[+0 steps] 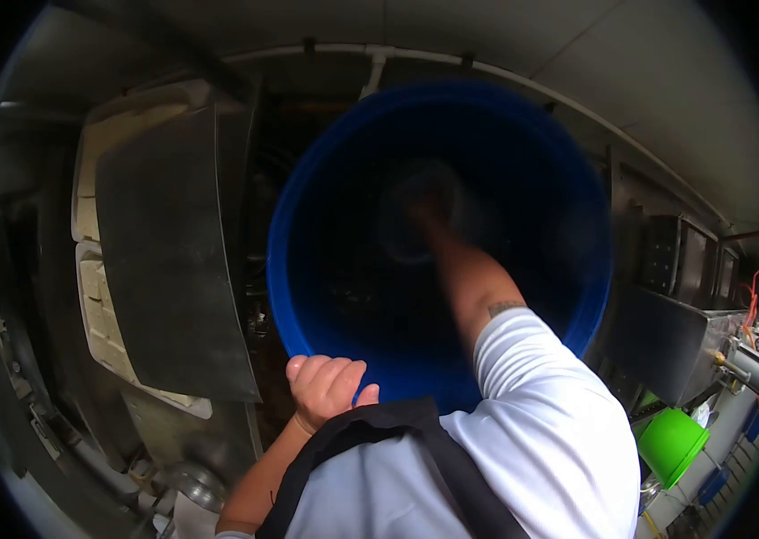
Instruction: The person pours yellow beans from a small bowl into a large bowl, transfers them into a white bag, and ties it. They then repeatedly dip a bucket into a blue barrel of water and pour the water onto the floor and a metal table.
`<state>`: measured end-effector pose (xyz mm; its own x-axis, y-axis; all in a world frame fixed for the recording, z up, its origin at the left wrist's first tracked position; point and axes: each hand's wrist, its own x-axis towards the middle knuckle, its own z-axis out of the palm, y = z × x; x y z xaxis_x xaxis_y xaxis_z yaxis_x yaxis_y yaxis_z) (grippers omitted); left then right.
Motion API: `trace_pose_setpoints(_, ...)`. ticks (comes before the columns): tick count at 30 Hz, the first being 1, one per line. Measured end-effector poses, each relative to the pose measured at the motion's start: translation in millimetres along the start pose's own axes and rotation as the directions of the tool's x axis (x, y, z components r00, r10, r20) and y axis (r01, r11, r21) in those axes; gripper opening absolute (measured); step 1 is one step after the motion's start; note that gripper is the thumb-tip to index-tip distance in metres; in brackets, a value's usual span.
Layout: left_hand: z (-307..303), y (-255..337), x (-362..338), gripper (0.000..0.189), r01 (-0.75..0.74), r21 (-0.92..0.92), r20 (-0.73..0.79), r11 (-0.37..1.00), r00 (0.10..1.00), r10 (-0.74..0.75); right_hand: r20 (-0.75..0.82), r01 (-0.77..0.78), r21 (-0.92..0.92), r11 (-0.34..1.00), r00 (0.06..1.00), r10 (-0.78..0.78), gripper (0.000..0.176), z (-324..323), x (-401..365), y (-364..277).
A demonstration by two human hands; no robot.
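A large blue barrel (282,225) stands open in front of me, its inside very dark. My left hand (327,388) is closed over its near rim, with the fingers wrapped over the edge. Deep inside the barrel reaches my right hand (429,208), blurred and in shadow. A pale, round, see-through shape (395,238) surrounds that hand, possibly a bowl or tub; I cannot tell whether the fingers hold it. The right forearm passes down through the barrel's opening.
On the left, a dark metal panel (168,242) stands beside white trays (101,296) of pale blocks. A metal bowl (200,485) sits low on the left. To the right are a steel sink (667,346), a bright green bucket (672,445) and hoses. A white pipe (523,79) runs behind the barrel.
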<state>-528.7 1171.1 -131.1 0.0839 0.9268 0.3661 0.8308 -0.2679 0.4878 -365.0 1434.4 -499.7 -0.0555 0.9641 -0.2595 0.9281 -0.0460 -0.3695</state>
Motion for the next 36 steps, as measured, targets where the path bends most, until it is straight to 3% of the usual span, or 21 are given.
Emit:
trace_pose_setpoints(1, 3, 0, -1, 0.025, -0.001, 0.02, -0.002, 1.0, 1.0, 0.001, -0.03, -0.084, -0.041, 0.996, 0.996, 0.083, 0.082, 15, 9, 4)
trace_pose_setpoints(4, 12, -1, -8, 0.029, 0.006, 0.052, 0.017, 0.999, 1.0, -0.007, 0.012, -0.115, -0.071, 0.991, 0.993, 0.116, 0.084, 4, 33, 16)
trace_pose_setpoints(11, 12, -9, -7, 0.019, -0.004, 0.164, -0.071, 0.986, 0.997, 0.016, 0.274, -0.131, -0.143, 0.981, 0.947, 0.167, 0.088, 12, 63, 104)
trace_pose_setpoints(17, 5, -13, -5, 0.01, 0.003, 0.169, 0.073, 0.986, 0.997, -0.015, 0.484, -0.109, -0.109, 0.988, 0.862, 0.148, 0.092, 25, 56, 144)
trace_pose_setpoints(20, 9, -10, -4, 0.012, 0.008, 0.194, 0.079, 0.981, 0.997, -0.023, 0.588, -0.097, -0.056, 0.994, 0.801, 0.111, 0.095, 25, 47, 152)
trace_pose_setpoints(22, 5, -5, -8, 0.028, 0.034, 0.171, 0.155, 0.985, 0.986, -0.061, 0.659, -0.095, -0.01, 0.995, 0.748, 0.078, 0.096, 20, 40, 154)
trace_pose_setpoints(30, 8, 11, -10, 0.022, 0.052, 0.15, 0.152, 0.987, 0.985, -0.075, 0.857, -0.153, 0.266, 0.952, 0.489, -0.161, 0.103, -18, 4, 91)
trace_pose_setpoints(31, 8, 8, -6, 0.023, 0.05, 0.136, 0.136, 0.989, 0.988, -0.069, 0.853, -0.161, 0.279, 0.947, 0.495, -0.167, 0.103, -21, -2, 81)
trace_pose_setpoints(34, 14, -5, 4, 0.032, 0.044, 0.135, 0.071, 0.99, 0.996, -0.054, 0.667, -0.14, 0.166, 0.976, 0.745, -0.007, 0.105, -19, -25, 60)
trace_pose_setpoints(35, 11, -2, 4, 0.028, 0.082, 0.103, 0.086, 0.991, 0.992, -0.091, 0.671, -0.133, 0.155, 0.979, 0.741, -0.006, 0.105, -29, -31, 56)
trace_pose_setpoints(36, 10, -1, 4, 0.028, 0.094, 0.1, 0.08, 0.991, 0.991, -0.102, 0.747, -0.02, 0.15, 0.989, 0.657, -0.1, 0.104, -45, -38, 50)
